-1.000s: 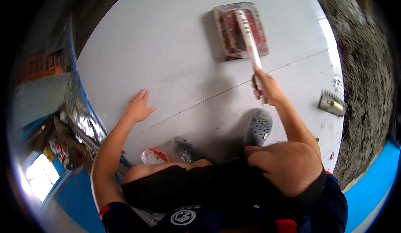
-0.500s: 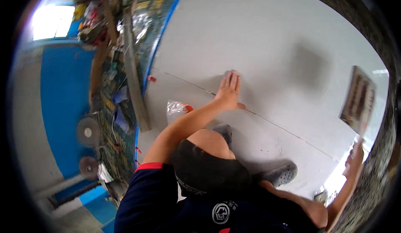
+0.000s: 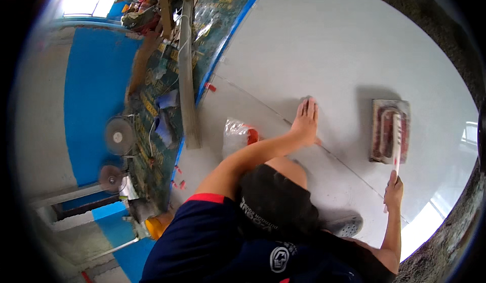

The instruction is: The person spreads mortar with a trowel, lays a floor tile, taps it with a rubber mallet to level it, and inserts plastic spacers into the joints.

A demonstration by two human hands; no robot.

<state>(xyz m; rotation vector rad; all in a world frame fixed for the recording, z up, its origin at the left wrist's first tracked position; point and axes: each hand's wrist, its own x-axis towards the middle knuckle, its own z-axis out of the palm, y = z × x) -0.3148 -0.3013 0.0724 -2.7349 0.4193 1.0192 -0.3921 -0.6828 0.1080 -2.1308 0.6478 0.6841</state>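
Two bare hands reach over pale floor tiles (image 3: pixel 324 55). The right hand (image 3: pixel 393 192) has its grip closed round the whitish handle (image 3: pixel 397 146) of a red-brown rectangular paddle (image 3: pixel 379 131), over the tiles to the right of the left hand (image 3: pixel 306 123); contact is unclear. The left grip is open, fingers extended across a thin joint (image 3: pixel 354 172). A clear plastic bag (image 3: pixel 234 133) lies beside the left forearm (image 3: pixel 253 154).
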